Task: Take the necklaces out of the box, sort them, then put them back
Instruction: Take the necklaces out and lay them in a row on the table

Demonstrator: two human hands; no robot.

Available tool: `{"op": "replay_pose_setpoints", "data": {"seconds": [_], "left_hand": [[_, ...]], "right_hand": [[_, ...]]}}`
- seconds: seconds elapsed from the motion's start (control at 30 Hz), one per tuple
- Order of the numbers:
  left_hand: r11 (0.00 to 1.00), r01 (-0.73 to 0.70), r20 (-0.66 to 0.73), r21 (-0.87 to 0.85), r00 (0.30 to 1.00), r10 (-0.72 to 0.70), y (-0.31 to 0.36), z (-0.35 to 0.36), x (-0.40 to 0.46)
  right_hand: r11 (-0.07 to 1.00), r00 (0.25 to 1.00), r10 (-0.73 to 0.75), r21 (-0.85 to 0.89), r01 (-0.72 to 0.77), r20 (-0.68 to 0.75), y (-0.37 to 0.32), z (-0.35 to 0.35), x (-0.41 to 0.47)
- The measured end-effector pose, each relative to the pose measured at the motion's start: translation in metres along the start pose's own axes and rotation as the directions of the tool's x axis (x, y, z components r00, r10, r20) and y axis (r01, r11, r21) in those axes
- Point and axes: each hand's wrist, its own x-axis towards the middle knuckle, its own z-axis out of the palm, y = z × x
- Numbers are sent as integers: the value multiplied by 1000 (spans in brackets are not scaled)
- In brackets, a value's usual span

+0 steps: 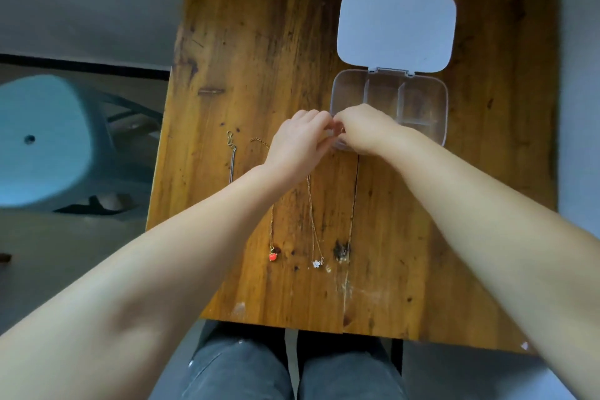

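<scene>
A clear plastic box (422,107) with dividers stands open on the wooden table (246,42), its white lid (396,26) folded back. Several thin necklaces lie stretched out side by side: a silver chain (231,159), a gold one with a red pendant (272,256), one with a white flower pendant (316,263), and one with a dark pendant (342,252). My left hand (297,143) and right hand (363,130) meet at the box's near left corner, fingertips pinched together on a chain's top end. What exactly they pinch is hidden.
A pale blue round stool (42,140) stands to the left of the table. My knees in grey trousers (292,370) sit under the near edge. Bare wood lies to the right of the necklaces and left of the box.
</scene>
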Motion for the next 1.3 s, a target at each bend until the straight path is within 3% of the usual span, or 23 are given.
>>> {"op": "replay_pose_setpoints", "data": {"seconds": [0.2,0.3,0.4,0.47,0.5,0.57,0.67,0.8,0.97,1.13,1.23,1.3], "left_hand": [[999,34,-29,30,999,-33,5,1,1],[999,38,-15,35,999,-38,8,1,0],[994,72,-8,81,997,-71,12,3,1],[997,81,-13,8,997,-81,21,-1,3],[990,80,12,-116,997,-79,30,-4,4],[915,109,133,-390,989,-61,53,-12,7],[809,181,275,-560,961,-24,84,-18,9],[759,263,358,-596,933,-42,81,-23,9],[851,326,553,-412,832,-51,66,-21,15],[905,250,580,-345,815,-4,70,-6,27],[982,-60,565,-178,811,152,73,8,27],[954,-300,548,27,802,237,74,21,23]], "right_hand": [[982,988,-111,164,92,109,11,-8,0],[971,987,-144,201,128,71,17,-10,-5],[912,991,-130,388,134,-37,25,-15,-22],[814,988,-98,562,148,-118,34,-23,-39],[747,985,-81,645,160,-151,38,-28,-49],[567,980,-49,802,187,-194,46,-34,-69],[262,967,82,941,214,-243,61,-38,-100],[80,903,388,983,165,-184,88,-14,-142],[-134,788,602,989,-63,132,81,71,-185],[-339,727,577,919,-203,374,25,144,-210],[-342,680,610,909,-238,407,-6,169,-211],[-266,650,659,925,-270,379,-21,178,-207]]}}
